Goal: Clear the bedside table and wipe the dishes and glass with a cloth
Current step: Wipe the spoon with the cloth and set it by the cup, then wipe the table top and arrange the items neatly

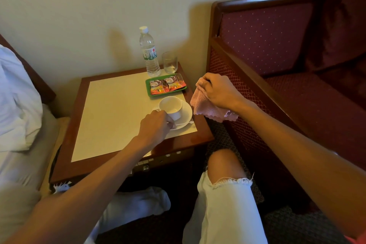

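Note:
A white cup (171, 106) leans tilted on a white saucer (186, 114) near the right front of the bedside table (118, 105). My left hand (156, 127) grips the cup at its handle side. A small spoon (185, 123) lies on the saucer's front rim. My right hand (218, 90) holds a pink cloth (202, 105) up in the air just right of the table's edge, the cloth hanging down. An empty clear glass (170, 62) stands at the table's back right corner.
A water bottle (150, 52) stands beside the glass. A green tray (166, 86) with two sachets lies behind the cup. A red upholstered sofa (287, 55) with a wooden arm is to the right; a bed with white bedding (17, 101) is to the left. My knees are below.

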`<state>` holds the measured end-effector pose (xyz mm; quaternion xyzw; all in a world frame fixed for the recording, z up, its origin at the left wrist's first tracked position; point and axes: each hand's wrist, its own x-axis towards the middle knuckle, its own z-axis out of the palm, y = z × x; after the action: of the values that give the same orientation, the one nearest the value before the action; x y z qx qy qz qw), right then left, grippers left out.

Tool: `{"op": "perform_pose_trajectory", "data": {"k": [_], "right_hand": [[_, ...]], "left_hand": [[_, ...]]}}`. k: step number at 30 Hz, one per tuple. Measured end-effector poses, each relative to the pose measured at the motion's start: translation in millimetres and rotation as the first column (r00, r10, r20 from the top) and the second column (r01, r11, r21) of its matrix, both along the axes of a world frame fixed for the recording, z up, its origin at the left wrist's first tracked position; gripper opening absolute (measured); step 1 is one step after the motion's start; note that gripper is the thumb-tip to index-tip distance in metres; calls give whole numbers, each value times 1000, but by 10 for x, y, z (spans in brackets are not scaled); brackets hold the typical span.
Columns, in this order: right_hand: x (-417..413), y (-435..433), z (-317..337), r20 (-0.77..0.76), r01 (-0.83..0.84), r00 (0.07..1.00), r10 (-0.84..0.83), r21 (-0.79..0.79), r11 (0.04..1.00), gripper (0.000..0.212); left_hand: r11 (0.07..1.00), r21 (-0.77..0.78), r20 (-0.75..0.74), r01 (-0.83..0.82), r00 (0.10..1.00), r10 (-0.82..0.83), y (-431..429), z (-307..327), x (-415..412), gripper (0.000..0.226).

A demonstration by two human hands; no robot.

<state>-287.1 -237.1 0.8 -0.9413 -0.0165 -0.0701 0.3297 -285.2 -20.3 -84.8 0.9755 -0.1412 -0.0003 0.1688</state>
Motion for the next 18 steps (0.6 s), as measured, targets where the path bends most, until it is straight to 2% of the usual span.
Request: {"op": "perform_pose_trajectory", "data": {"k": [4,7,8,10,12,14,16,18], "right_hand": [[-13,81,88,76,4,997,-14,124,992,30],[48,254,164,58,25,997,-44,296,955,31],[101,360,181,29,26,999,-41,393,919,31],[197,594,205,-71,49,997,-6,628,777,31],[270,917,237,-140,65,987,75,789,611,30],[329,1231,229,-159,68,978,138,859,508,31],[390,1509,180,-180,89,967,181,903,421,34],[454,1788,117,-209,102,951,228,907,408,33]], "left_hand": [[996,-91,0,-19,1000,19,88,81,-27,10],[945,-321,-42,-56,998,44,212,361,-74,14],[891,-446,-100,-86,994,46,286,489,-86,17],[693,-697,-313,-183,947,-64,424,752,-131,35],[555,-787,-438,-268,877,-198,643,906,-132,50],[505,-815,-446,-286,865,-230,850,973,-129,51],[486,-829,-408,-276,893,-190,1025,1001,-149,41],[487,-830,-365,-272,925,-106,1222,994,-152,24]]}}
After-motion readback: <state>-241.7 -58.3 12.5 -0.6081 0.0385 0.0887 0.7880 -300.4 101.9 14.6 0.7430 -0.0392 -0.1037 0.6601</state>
